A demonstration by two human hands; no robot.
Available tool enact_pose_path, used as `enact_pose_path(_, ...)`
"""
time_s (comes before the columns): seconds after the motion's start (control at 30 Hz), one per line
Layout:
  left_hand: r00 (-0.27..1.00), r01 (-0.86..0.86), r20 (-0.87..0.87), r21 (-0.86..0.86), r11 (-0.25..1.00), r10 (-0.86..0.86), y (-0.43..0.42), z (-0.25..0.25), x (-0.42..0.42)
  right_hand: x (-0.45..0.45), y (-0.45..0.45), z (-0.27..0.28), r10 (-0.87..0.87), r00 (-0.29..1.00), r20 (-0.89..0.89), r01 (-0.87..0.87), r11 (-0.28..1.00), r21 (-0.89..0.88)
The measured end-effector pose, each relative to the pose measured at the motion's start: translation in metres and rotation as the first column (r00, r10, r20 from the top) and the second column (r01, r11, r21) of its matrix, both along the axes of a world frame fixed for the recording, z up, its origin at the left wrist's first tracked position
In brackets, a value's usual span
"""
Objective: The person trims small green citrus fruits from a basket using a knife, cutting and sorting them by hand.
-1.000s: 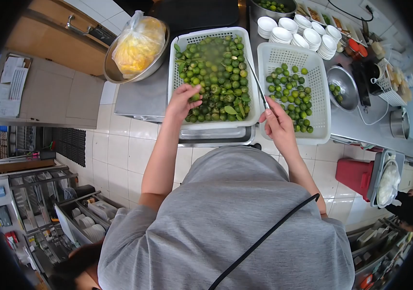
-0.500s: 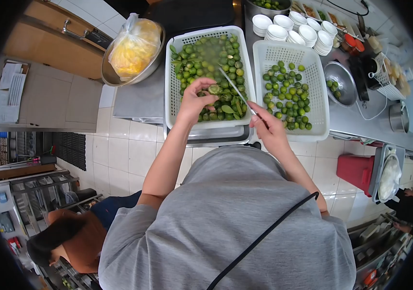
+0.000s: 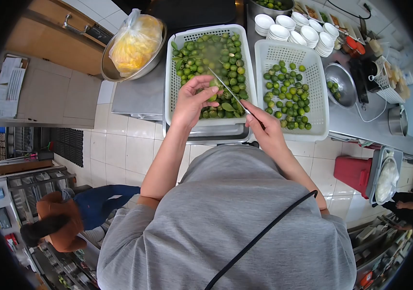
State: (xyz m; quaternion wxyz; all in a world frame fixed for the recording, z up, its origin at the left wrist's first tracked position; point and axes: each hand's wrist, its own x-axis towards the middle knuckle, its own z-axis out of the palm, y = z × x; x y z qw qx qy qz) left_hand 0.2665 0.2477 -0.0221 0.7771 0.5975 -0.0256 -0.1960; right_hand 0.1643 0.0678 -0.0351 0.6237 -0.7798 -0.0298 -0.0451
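Observation:
My left hand (image 3: 192, 100) is closed on a small green lime (image 3: 215, 84), which the fingers partly cover. In my right hand (image 3: 266, 126) is a knife (image 3: 229, 91), its blade slanting up and left so that it lies beside the held lime; I cannot tell whether the edge touches it. Both hands are over the near part of a white perforated basket (image 3: 170, 82) full of limes and a few leaves (image 3: 227, 107). To the right, a second white basket (image 3: 320, 104) holds a loose spread of limes (image 3: 291, 90).
A metal bowl (image 3: 105, 71) with a bag of yellow pieces (image 3: 134, 48) stands at left. Stacked white dishes (image 3: 309, 34) and another metal bowl (image 3: 345, 92) are behind and right. A red bin (image 3: 350, 175) is on the floor. Another person (image 3: 66, 222) is behind at left.
The knife's blade has come up and left, closer against the lime in my left hand. The right hand has shifted slightly left. The person behind me has moved.

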Motion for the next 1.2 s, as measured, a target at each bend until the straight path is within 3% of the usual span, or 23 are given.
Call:
enact_pose_path(0.53, 0.995, -0.093, 0.06, 0.161, 0.983, 0.084, 0.012, -0.003, -0.001, 0.017, 0.014, -0.004, -0.011, 0.991, 0.136, 0.033, 0.986, -0.163)
enact_pose_path(0.67, 0.992, 0.083, 0.075, 0.206, 0.975, -0.101, 0.003, -0.009, -0.019, 0.044, 0.017, -0.032, -0.005, 0.989, 0.149, 0.054, 0.945, -0.323)
enact_pose_path(0.7, 0.981, 0.171, 0.064, 0.189, 0.967, -0.185, -0.002, -0.008, -0.025, 0.051, 0.016, -0.035, -0.033, 0.989, 0.147, 0.075, 0.953, -0.294)
enact_pose_path(0.77, 0.99, 0.13, 0.039, 0.144, 0.981, -0.137, 0.0, -0.016, -0.014, 0.053, 0.011, -0.027, -0.063, 0.987, 0.147, 0.101, 0.959, -0.267)
enact_pose_path(0.83, 0.992, 0.075, -0.112, 0.2, 0.977, -0.053, -0.002, -0.019, -0.005, 0.048, -0.004, -0.015, -0.108, 0.994, -0.018, 0.102, 0.973, -0.206)
enact_pose_path(0.9, 0.992, 0.104, -0.099, 0.22, 0.97, -0.084, -0.017, -0.022, -0.003, 0.045, -0.022, -0.02, -0.134, 0.991, 0.005, 0.134, 0.984, -0.115)
enact_pose_path(0.97, 0.948, 0.319, -0.101, 0.269, 0.909, -0.303, -0.045, -0.025, -0.004, 0.038, -0.039, -0.012, -0.25, 0.965, -0.076, 0.248, 0.968, -0.032)
enact_pose_path(1.03, 0.914, 0.405, -0.132, 0.245, 0.881, -0.384, -0.075, -0.025, -0.006, 0.031, -0.049, 0.0, -0.285, 0.949, -0.134, 0.291, 0.956, 0.028)
enact_pose_path(1.13, 0.94, 0.342, -0.045, 0.123, 0.931, -0.339, -0.099, -0.032, -0.006, 0.023, -0.061, 0.0, -0.34, 0.921, -0.191, 0.362, 0.928, 0.091)
enact_pose_path(1.2, 0.941, 0.323, 0.03, 0.224, 0.92, -0.337, -0.088, -0.029, 0.009, 0.018, -0.065, -0.002, -0.37, 0.907, -0.199, 0.393, 0.915, 0.089)
